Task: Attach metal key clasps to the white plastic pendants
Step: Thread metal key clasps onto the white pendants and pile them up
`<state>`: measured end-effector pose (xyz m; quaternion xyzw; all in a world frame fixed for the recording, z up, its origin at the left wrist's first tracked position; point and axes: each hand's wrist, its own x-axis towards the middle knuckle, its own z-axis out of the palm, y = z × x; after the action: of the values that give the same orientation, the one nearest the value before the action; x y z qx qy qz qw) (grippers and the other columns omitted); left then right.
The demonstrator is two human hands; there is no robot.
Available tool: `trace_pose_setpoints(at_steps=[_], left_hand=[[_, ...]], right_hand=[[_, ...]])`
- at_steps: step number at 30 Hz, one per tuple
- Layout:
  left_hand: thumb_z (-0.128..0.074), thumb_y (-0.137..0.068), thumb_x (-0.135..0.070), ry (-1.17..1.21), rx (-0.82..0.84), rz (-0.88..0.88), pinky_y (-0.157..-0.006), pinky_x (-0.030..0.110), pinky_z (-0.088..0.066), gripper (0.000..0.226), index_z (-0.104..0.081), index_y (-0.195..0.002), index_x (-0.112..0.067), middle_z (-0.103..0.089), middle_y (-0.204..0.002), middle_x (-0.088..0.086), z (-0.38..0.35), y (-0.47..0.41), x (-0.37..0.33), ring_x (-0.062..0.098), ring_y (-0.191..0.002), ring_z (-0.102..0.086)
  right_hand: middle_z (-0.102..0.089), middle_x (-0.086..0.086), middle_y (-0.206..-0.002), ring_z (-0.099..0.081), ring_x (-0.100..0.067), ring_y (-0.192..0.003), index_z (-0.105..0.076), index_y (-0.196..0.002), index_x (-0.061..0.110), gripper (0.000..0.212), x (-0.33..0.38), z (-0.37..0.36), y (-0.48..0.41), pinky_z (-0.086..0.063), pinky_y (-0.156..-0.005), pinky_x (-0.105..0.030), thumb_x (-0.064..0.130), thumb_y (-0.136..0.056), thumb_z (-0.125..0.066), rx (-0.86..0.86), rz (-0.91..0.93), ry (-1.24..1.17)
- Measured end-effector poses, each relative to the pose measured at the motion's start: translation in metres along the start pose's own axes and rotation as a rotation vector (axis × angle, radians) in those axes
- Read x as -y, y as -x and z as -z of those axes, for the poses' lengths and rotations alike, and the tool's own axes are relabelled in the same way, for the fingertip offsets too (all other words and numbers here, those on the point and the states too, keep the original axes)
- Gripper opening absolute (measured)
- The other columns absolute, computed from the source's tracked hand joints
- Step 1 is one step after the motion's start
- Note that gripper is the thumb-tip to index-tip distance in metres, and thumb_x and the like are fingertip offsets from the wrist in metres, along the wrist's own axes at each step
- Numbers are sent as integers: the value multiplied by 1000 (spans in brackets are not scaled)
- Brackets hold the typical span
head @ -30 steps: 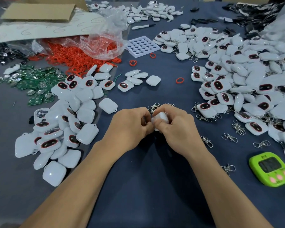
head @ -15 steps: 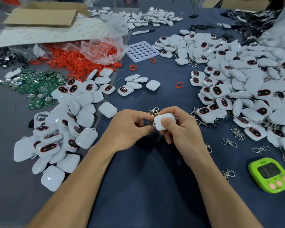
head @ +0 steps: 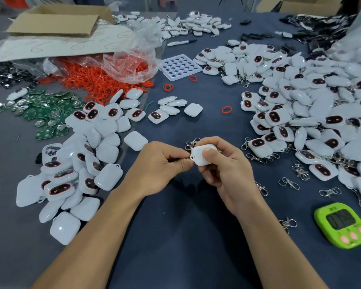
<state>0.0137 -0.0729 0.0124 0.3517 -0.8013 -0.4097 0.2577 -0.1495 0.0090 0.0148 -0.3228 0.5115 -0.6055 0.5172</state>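
My right hand (head: 225, 170) grips a white plastic pendant (head: 199, 158) above the dark table, thumb on its upper face. My left hand (head: 158, 167) pinches a small metal clasp (head: 187, 157) at the pendant's loop corner; most of the clasp is hidden by my fingers. A little heap of loose clasps (head: 191, 143) lies just behind my hands. More loose clasps (head: 289, 183) are scattered to the right. A pile of plain pendants (head: 75, 165) lies on the left. A large pile of pendants with clasps (head: 313, 113) fills the right.
A green timer (head: 345, 225) sits at the near right. Red rubber rings (head: 96, 80) spill from a plastic bag (head: 131, 59) at the far left, beside green circuit boards (head: 44, 113), a white moulded tray (head: 179, 66) and a cardboard box (head: 56, 21). A marker pen (head: 181, 43) lies farther back.
My hands have parted slightly, so the pendant and its loop corner show between them. The left fingers now pinch the clasp at that corner.
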Motion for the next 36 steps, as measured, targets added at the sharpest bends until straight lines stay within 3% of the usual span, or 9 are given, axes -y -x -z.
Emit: trace_pose_setpoints(at_steps=[3, 8, 12, 14, 17, 24, 29, 33, 36], left_hand=[[-71, -91, -29, -225, -36, -23, -51, 25, -38, 11, -77, -82, -27, -55, -55, -5, -5, 6, -2, 9, -51, -46], [-67, -91, -30, -518, -188, -59, -55, 39, -47, 25, -68, -68, -20, -54, -52, -4, -15, 9, -4, 17, -54, -51], [-68, -80, -38, -133, -173, 65, -50, 18, -36, 7, -75, -81, -36, -51, -53, -9, -14, 2, -7, 9, -50, -44], [-72, -79, -36, 24, -145, 62, -49, 16, -33, 11, -78, -86, -42, -52, -53, -5, -13, 0, -6, 5, -48, -39], [-73, -80, -32, 198, -80, 82, -50, 20, -36, 7, -79, -83, -35, -58, -57, 3, -10, -2, -7, 7, -50, -42], [-67, -83, -20, 385, 10, 126, -46, 15, -29, 14, -76, -73, -17, -44, -48, -6, -10, -6, -9, 8, -46, -34], [-69, -84, -32, -30, -114, 99, -51, 22, -34, 13, -74, -73, -25, -53, -51, -4, -11, -1, -4, 8, -49, -41], [-58, -85, -33, -349, -135, 10, -60, 39, -50, 21, -71, -74, -19, -58, -57, -2, -13, 5, -7, 18, -58, -55], [-55, -85, -32, -461, -172, -64, -60, 38, -50, 20, -70, -76, -23, -59, -57, -5, -17, 8, -10, 18, -58, -55]], right_hand=[[-66, -5, -74, -48, -13, -51, -72, -86, 18, 17, -4, -4, 1, -35, -43, -20, 11, -82, -57, -38, 76, 96], [-70, 4, -79, -52, -12, -53, -72, -89, 26, 17, -12, -9, 3, -43, -49, -22, 17, -82, -60, -121, 156, 280], [-62, -5, -67, -43, -16, -45, -74, -89, 23, 20, -4, 0, 1, -33, -42, -18, 14, -86, -57, -36, 54, 51], [-59, -7, -65, -44, -16, -44, -75, -90, 25, 20, -2, 4, 1, -30, -42, -18, 16, -88, -57, -1, 19, 7], [-60, -7, -65, -46, -15, -44, -76, -92, 25, 18, -1, 6, -1, -28, -41, -20, 20, -90, -59, 21, 4, -31], [-61, -7, -67, -46, -15, -46, -74, -94, 24, 18, -2, 7, 1, -30, -42, -21, 18, -91, -58, 53, 23, -54], [-68, 0, -78, -50, -10, -50, -72, -91, 23, 18, -11, -2, 3, -39, -44, -21, 15, -85, -57, -93, 102, 112], [-68, 2, -79, -50, -14, -52, -72, -89, 24, 15, -13, -3, 4, -42, -47, -24, 17, -84, -60, -101, 117, 173], [-67, 0, -81, -52, -13, -56, -72, -90, 22, 14, -13, -4, 5, -43, -47, -25, 17, -84, -61, -122, 143, 215]])
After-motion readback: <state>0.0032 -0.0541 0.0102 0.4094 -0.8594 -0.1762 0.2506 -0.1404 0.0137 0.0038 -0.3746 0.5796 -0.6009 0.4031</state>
